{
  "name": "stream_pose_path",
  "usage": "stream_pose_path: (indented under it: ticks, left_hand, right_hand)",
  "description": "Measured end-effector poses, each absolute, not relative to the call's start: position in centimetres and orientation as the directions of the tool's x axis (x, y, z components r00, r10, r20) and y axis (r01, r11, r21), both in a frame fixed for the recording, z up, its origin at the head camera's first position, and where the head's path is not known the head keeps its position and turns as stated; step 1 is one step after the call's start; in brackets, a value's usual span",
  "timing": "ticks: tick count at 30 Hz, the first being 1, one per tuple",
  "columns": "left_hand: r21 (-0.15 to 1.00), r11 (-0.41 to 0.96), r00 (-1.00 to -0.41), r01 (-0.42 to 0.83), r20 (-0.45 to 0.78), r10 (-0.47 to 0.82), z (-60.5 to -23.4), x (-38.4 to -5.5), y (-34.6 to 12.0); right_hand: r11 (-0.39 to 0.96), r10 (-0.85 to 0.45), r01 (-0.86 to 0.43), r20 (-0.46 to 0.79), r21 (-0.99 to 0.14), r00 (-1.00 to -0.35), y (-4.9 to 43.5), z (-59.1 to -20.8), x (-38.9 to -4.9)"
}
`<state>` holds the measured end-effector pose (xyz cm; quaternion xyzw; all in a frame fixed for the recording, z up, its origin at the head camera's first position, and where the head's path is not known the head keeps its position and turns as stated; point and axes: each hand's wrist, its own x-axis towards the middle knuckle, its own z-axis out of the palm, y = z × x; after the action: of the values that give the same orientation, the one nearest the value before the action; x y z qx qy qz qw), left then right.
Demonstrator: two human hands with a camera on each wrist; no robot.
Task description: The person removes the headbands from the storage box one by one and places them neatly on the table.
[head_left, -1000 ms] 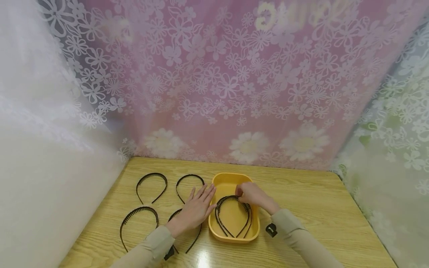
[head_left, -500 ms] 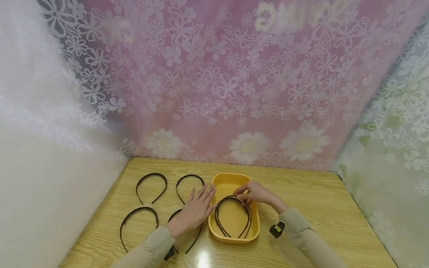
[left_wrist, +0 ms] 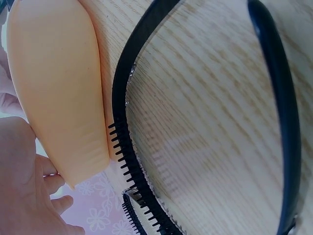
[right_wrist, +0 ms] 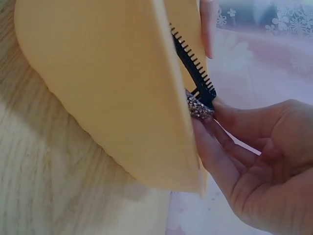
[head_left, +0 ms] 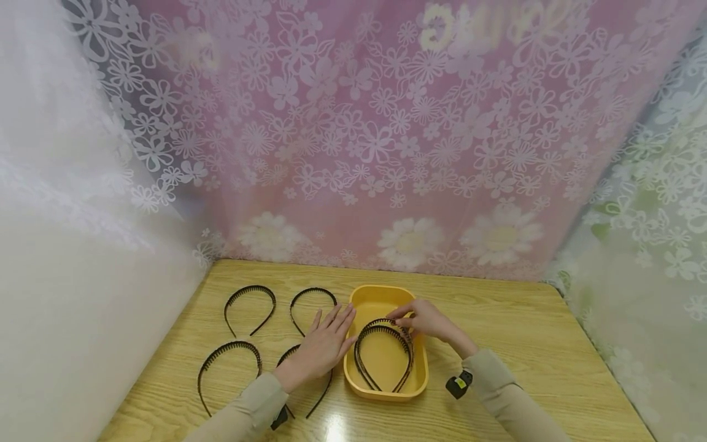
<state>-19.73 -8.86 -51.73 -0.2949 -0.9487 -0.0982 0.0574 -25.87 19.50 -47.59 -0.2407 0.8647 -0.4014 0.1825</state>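
Observation:
Inside a yellow plastic tub [head_left: 386,396] lie black toothed headbands, one overlapping another. My right hand [head_left: 428,320] reaches over the tub's right side and pinches the rear headband [right_wrist: 199,106] between thumb and fingers; its outer face is glittery. Just in front of it is another headband [head_left: 381,329], its ends pointing toward me. My left hand [head_left: 321,348] rests with fingers spread against the tub's left rim, holding nothing. Under that hand and wrist, a headband [head_left: 320,402] on the table is partly hidden.
More black headbands lie on the wooden table [head_left: 508,344] to the left: one at the back left [head_left: 250,287], one near left [head_left: 229,345], and one behind my left hand [head_left: 312,289]. A flowered pink curtain [head_left: 353,153] hangs behind the table.
My right hand has shifted slightly right and turned, its wrist moving outward. The headbands in the tub have moved into closer line, the rear one's arch now showing behind the front one. The left hand stays put.

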Motion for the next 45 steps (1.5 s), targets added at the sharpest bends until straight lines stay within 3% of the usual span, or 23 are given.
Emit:
stream_pose_path:
  ticks: [9, 22, 45]
  left_hand:
    - [0.152, 0.793, -0.805, 0.59, 0.196, 0.561, -52.0, -19.8, -8.9]
    - [0.138, 0.804, -0.812, 0.579, 0.185, 0.553, -52.4, -20.0, -8.9]
    - [0.147, 0.809, -0.82, 0.569, 0.172, 0.546, -51.8, -19.7, -8.8]
  right_hand:
    - [0.524, -0.484, -0.212, -0.083, -0.825, -0.871, 20.5, -46.2, -26.8]
    - [0.463, -0.436, -0.255, 0.032, -0.849, -0.9, 22.7, -43.9, -27.5]
    - [0.481, -0.295, -0.192, 0.048, -0.856, -0.954, 30.1, -42.7, -27.3]
